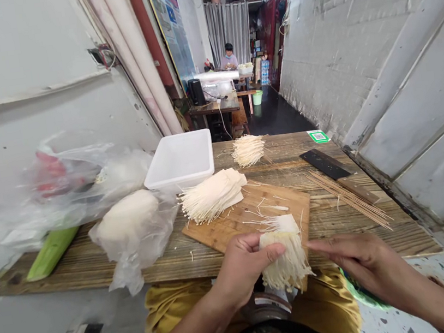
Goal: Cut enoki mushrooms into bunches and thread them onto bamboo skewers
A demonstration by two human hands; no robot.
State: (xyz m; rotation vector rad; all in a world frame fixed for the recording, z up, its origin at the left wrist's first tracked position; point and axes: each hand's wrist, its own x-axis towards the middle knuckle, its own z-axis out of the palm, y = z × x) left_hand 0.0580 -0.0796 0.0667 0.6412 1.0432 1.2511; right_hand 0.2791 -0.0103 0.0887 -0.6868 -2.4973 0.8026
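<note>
My left hand (pixel 246 265) grips a flat bunch of enoki mushrooms (pixel 287 262), thumb on top, stems fanning downward. On its right side, my right hand (pixel 359 257) is closed in a pinch, fingertips at the bunch's edge; whatever it pinches is too thin or hidden to make out. Beneath lies a wooden cutting board (pixel 215 236), with a small piece of enoki (pixel 288 223) and loose strands on it. A larger pile of enoki (pixel 213 195) rests on the board's left part. Farther back, another stack of enoki (pixel 248 150) sits on the table.
Bamboo skewers (pixel 351 200) and a dark cleaver (pixel 324 164) lie at the right. A white plastic tub (pixel 182 158) stands behind the board. To the left are a bagged white bundle (pixel 130 218), plastic bags (pixel 62 178) and a green vegetable (pixel 52 253). A person (pixel 229 58) sits far back.
</note>
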